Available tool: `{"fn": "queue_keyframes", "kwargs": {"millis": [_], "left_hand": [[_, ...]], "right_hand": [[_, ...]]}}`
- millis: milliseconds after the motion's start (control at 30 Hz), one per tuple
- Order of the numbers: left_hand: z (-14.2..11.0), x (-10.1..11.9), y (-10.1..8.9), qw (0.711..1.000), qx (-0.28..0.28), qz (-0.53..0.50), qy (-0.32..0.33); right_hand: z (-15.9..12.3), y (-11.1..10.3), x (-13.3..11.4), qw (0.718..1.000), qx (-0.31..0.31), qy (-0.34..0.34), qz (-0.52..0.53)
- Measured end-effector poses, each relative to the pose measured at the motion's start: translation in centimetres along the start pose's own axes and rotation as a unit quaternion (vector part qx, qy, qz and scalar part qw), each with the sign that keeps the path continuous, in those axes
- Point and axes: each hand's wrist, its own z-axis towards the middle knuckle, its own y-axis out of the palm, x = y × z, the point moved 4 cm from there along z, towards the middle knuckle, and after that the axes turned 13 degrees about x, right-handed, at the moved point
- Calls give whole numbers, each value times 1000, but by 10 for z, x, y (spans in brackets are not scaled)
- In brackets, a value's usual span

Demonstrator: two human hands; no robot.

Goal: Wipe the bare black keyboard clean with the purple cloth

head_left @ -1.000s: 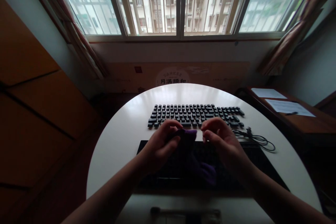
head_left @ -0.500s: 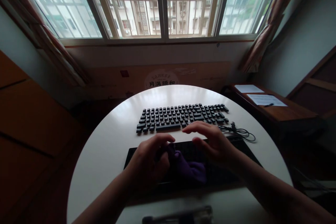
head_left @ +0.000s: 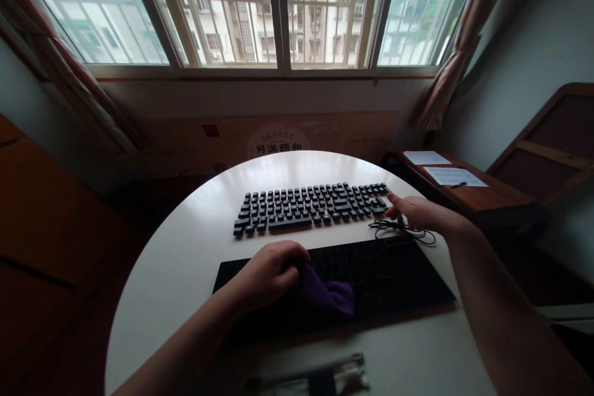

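Observation:
My left hand [head_left: 269, 272] is closed on a purple cloth [head_left: 327, 297] that rests on a black keyboard base [head_left: 394, 272] lying near me on the round white table [head_left: 185, 247]. My right hand [head_left: 417, 213] reaches to the right end of the rows of loose black keycaps [head_left: 310, 204], its fingers stretched out over a coiled black cable [head_left: 403, 232]. Whether the fingertips touch a keycap or the cable I cannot tell.
A slim object [head_left: 310, 377] lies at the table's near edge. To the right stands a low wooden side table [head_left: 487, 195] with two paper sheets [head_left: 452, 176] and a pen. A window with bars and curtains fills the far wall, above a cardboard panel [head_left: 278, 139].
My right hand let go of the purple cloth and moved right to the keycaps' end by the cable. My left hand lowered the cloth onto the black base. The view shifted right.

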Motion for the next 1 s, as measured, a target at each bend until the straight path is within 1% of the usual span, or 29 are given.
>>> {"fn": "queue_keyframes", "kwargs": {"millis": [167, 333, 433, 500, 600, 700, 767, 800, 867, 933, 1000], "left_hand": [[3, -14, 4, 999, 20, -16, -25], [3, -15, 3, 999, 35, -18, -34], [3, -15, 3, 998, 39, -21, -37], [3, -15, 3, 998, 37, -23, -35], [3, -15, 2, 999, 33, -23, -30], [3, -12, -3, 999, 48, -19, -17], [2, -7, -7, 996, 78, -30, -7], [2, -4, -10, 995, 96, -40, -3], [-1, 1, -14, 989, 129, -66, 3], [-4, 7, -16, 984, 150, -93, 3], [-8, 14, -16, 980, 157, -122, -5]], "right_hand": [[-1, 2, -1, 999, -12, 32, 4], [-4, 3, 5, 998, -18, 58, 1], [-6, 3, 8, 998, -18, 53, -8], [-8, 1, 5, 999, -11, 33, -12], [-15, -6, -12, 999, 13, -39, -9], [-30, -6, -47, 988, 36, -147, 17], [-46, 3, -74, 975, 45, -213, 46], [-55, 10, -88, 965, 49, -248, 67], [-78, 25, -116, 927, 52, -347, 136], [-99, 43, -136, 895, 24, -401, 193], [-115, 58, -148, 871, -14, -435, 228]]}}
